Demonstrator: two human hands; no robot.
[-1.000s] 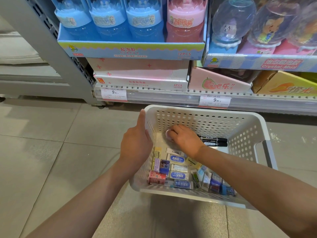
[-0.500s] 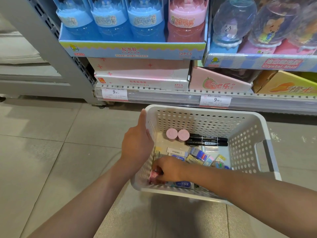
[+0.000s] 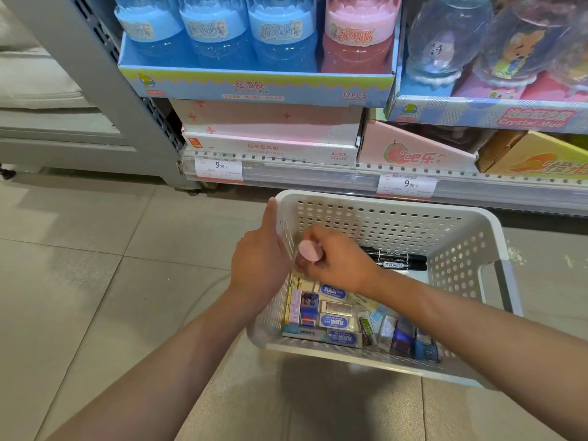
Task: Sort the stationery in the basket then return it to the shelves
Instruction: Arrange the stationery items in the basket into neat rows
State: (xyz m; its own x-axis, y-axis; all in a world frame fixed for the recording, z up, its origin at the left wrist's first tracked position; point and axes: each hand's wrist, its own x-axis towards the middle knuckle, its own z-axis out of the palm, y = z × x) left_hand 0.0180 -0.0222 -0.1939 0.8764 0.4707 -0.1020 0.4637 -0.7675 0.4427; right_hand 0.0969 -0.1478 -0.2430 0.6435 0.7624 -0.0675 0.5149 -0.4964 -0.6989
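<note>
Our right hand (image 3: pixel 334 259) has come back from the near eraser packs (image 3: pixel 334 316), fingers now pinching a pink round item (image 3: pixel 309 250) at the basket's (image 3: pixel 381 206) far-left corner. Left hand (image 3: pixel 259 265) grips the rim. Sorting continues.

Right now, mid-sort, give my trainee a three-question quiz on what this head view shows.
1. True or false: the left hand grips the basket at its left wall.
2. What does the right hand hold? A) a black marker B) a pink round item C) a price tag
3. Fill in: the two black markers lie beside each other near the basket's ____ wall.

Key: 1 true. 2 B, the pink round item. 3 far.
</note>
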